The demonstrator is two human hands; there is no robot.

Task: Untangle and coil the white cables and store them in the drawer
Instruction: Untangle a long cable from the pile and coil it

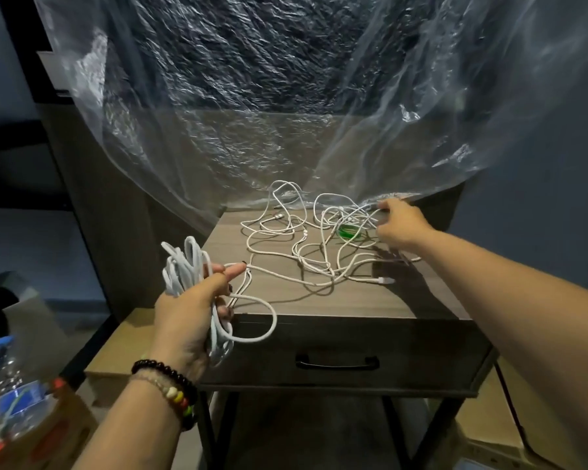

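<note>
My left hand [192, 308] grips a bundle of coiled white cable [184, 266] at the front left corner of the small wooden table [286, 300]. A loose loop of that cable hangs over the drawer front. A tangle of white cables [306, 242] sprawls over the tabletop. My right hand [399, 225] reaches into the tangle's far right side, fingers curled among the strands. The drawer [336, 354], with its black handle [336, 362], is closed beneath the tabletop.
A clear plastic sheet [286, 96] hangs behind and over the table's back edge. A small green object [348, 230] lies under the tangle. A water bottle [7, 378] stands in a cardboard box at the lower left. Cardboard boxes [123, 354] flank the table.
</note>
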